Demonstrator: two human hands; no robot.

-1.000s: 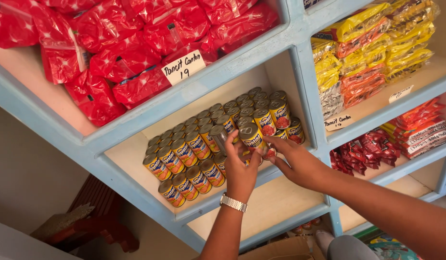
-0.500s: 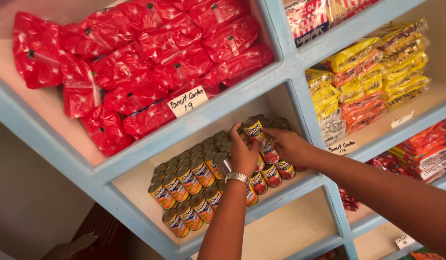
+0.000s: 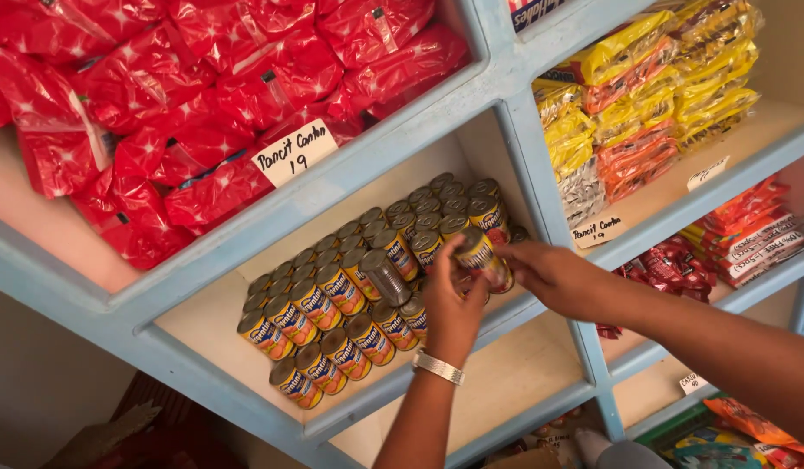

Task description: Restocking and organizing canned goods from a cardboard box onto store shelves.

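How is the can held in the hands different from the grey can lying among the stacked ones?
The held can shows a yellow and red label; the grey can shows bare metal. The held can sits between the left hand and right hand; the grey can rests untouched on the stack. Both look alike in size and shape.

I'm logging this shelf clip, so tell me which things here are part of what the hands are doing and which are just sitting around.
In hand:
- left hand
- right hand
- small yellow-labelled metal can, held by both
- stacked rows of matching cans

Just sitting:
- red foil packets
- yellow and orange packets
- handwritten white price card
- pale blue shelf frame
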